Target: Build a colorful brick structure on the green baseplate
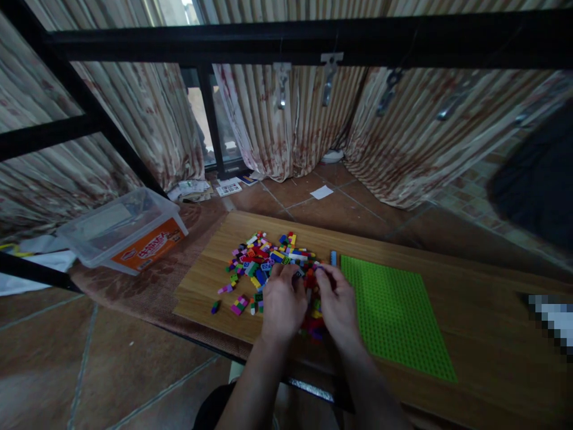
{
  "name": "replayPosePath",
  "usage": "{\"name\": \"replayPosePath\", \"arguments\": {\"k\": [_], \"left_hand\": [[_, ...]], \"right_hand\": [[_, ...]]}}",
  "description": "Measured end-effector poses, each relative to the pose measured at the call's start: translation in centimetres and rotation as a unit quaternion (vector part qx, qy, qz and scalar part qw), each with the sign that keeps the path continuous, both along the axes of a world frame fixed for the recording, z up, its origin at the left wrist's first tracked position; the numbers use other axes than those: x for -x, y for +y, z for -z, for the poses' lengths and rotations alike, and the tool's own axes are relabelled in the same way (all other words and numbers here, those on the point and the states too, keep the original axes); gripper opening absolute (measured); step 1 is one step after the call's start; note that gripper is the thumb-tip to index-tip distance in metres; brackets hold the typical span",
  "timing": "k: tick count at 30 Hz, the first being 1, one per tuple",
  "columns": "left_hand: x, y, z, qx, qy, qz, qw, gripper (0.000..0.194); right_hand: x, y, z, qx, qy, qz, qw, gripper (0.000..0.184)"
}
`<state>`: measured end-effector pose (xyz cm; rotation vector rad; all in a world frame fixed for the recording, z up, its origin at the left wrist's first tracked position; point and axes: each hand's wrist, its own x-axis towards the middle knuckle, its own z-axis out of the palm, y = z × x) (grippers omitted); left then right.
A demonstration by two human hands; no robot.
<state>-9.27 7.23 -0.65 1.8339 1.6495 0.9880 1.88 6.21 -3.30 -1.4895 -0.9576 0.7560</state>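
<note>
Where multicoloured plastic bricks (261, 276) lie left of green studded baseplate (398, 313), my hands (284, 301) curled, hold unclear; bricks likely light, stiff; pinch sides.

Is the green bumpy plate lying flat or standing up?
Lying flat: the green plate rests on the wooden surface, bumpy side up, beside the right hand.

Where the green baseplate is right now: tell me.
In the head view, the green baseplate lies right of centre on the wooden board, beside the right hand, with the brick pile to its left.
</note>
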Motion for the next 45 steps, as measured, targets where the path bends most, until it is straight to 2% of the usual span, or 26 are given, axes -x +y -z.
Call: {"name": "replayPosePath", "arguments": {"k": [4, 10, 13, 16, 20, 25, 28, 32, 35, 38, 45], "left_hand": [[-0.3, 0.0, 0.2, 0.001, 0.065, 0.002, 0.998, 0.028], [0.0, 0.2, 0.0, 0.015, 0.072, 0.005, 0.997, 0.026], [0.2, 0.2, 0.1, 0.014, 0.059, 0.001, 0.998, 0.030], [0.5, 0.2, 0.1, 0.018, 0.042, 0.001, 0.999, 0.031], [1.0, 0.0, -0.3, 0.028, 0.028, 0.003, 0.999, 0.029], [2.1, 0.3, -0.8, 0.029, 0.035, -0.015, 0.999, 0.026], [3.7, 0.9, -1.1, 0.029, 0.064, -0.074, 0.995, 0.026], [6.2, 1.7, -1.3, 0.077, 0.127, -0.150, 0.978, 0.030], [7.3, 2.0, -1.3, 0.119, 0.173, -0.155, 0.965, 0.037], [7.4, 2.1, -1.2, 0.139, 0.200, -0.150, 0.958, 0.035], [7.3, 2.3, -1.3, 0.149, 0.197, -0.149, 0.958, 0.031]], "right_hand": [[0.8, 0.1, 0.0, -0.031, -0.117, -0.057, 0.991, 0.024], [0.7, 0.1, -0.5, -0.063, -0.147, -0.098, 0.982, 0.022], [-0.2, 0.3, -0.5, -0.070, -0.142, -0.086, 0.984, 0.022], [-1.5, 0.9, -0.1, -0.065, -0.181, -0.042, 0.980, 0.026], [-3.2, 2.1, 0.8, -0.037, -0.311, -0.007, 0.950, 0.038], [-3.2, 2.8, 1.6, 0.010, -0.396, -0.059, 0.916, 0.049], [-2.6, 2.5, 1.3, 0.013, -0.399, -0.099, 0.912, 0.048], [-1.9, 1.9, 0.5, 0.024, -0.349, -0.114, 0.930, 0.046], [-1.8, 1.7, 0.2, 0.032, -0.300, -0.111, 0.947, 0.046], [-2.0, 1.7, 0.2, 0.035, -0.268, -0.096, 0.958, 0.048], [-3.0, 1.7, 0.6, 0.034, -0.228, -0.067, 0.971, 0.047]]}}
